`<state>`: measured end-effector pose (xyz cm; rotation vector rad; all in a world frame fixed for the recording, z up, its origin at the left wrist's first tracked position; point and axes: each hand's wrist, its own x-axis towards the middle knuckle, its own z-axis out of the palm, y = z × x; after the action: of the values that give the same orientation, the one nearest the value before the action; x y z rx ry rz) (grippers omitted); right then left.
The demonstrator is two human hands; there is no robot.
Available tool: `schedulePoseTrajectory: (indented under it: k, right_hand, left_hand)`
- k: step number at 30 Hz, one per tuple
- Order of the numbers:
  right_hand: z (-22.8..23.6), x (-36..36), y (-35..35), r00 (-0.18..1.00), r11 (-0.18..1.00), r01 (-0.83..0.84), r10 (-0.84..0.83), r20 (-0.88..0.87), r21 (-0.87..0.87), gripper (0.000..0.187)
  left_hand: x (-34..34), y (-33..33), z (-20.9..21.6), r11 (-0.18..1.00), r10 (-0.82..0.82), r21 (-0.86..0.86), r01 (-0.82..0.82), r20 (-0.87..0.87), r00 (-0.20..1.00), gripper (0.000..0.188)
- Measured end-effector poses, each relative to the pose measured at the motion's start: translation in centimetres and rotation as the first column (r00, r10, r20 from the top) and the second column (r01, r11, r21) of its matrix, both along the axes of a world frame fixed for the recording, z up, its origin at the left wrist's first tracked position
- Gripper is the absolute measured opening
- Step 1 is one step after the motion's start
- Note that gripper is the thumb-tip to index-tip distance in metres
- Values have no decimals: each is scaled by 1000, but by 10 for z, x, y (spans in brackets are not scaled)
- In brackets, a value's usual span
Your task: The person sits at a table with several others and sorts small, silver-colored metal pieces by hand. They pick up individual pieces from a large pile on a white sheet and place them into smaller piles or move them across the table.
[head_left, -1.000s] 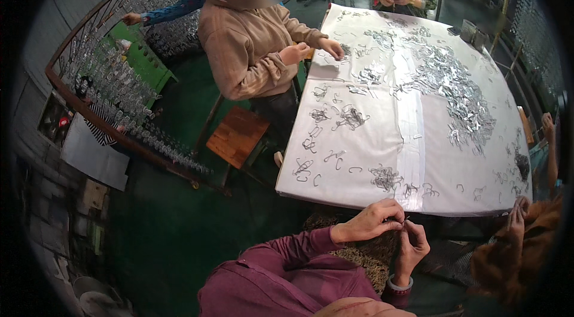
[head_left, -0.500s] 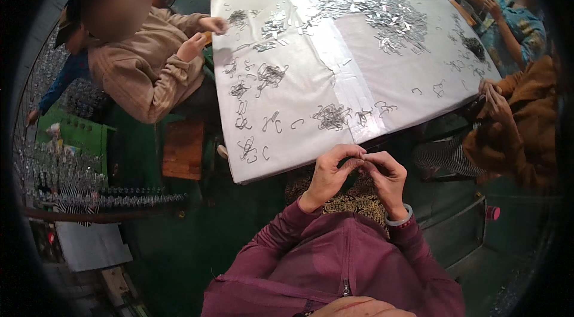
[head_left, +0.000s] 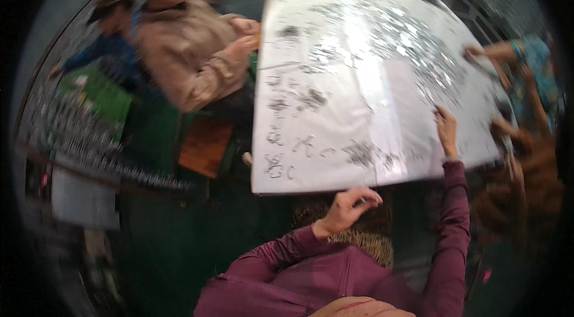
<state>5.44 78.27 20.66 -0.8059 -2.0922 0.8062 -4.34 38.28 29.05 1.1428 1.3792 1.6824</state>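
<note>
My left hand (head_left: 348, 212) is held just off the near edge of the table, its fingers curled toward the thumb. Something small may be between them, too small to make out. My right hand (head_left: 446, 132) reaches across the white table (head_left: 335, 176), fingertips down at the near right fringe of a spread of small shiny metal pieces (head_left: 412, 45); motion blur hides whether they grip one. Between my hands and that spread lies a tangled heap of dark wire hooks (head_left: 360, 153). Loose curved hooks (head_left: 275, 164) lie along the left side.
At the left a person in a tan top (head_left: 185, 60) works at the table edge, beside a brown wooden stool (head_left: 205, 145). On the right are people with a blue sleeve (head_left: 532, 54) and a brown sleeve (head_left: 532, 161). Another dark hook heap (head_left: 312, 99) lies farther left.
My hands were together in front of me; they have parted. The right has moved forward and right to the metal pieces, while the left stays near the table edge. The view has shifted.
</note>
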Motion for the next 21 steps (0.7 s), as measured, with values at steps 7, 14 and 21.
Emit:
schedulePoseTrajectory:
  k: [7,14,21]
  right_hand:
    - [-74,-67,122,859,953,-59,-103,501,297,27]
    - [-81,-37,131,943,903,-81,-68,325,423,37]
    - [70,-21,-140,957,735,-291,214,-198,-612,48]
  left_hand:
    - [6,-21,-17,996,49,-76,-53,-48,998,14]
    - [3,-12,-6,999,-20,-43,16,-78,997,14]
    - [-3,-9,-15,999,36,18,-34,-135,990,12]
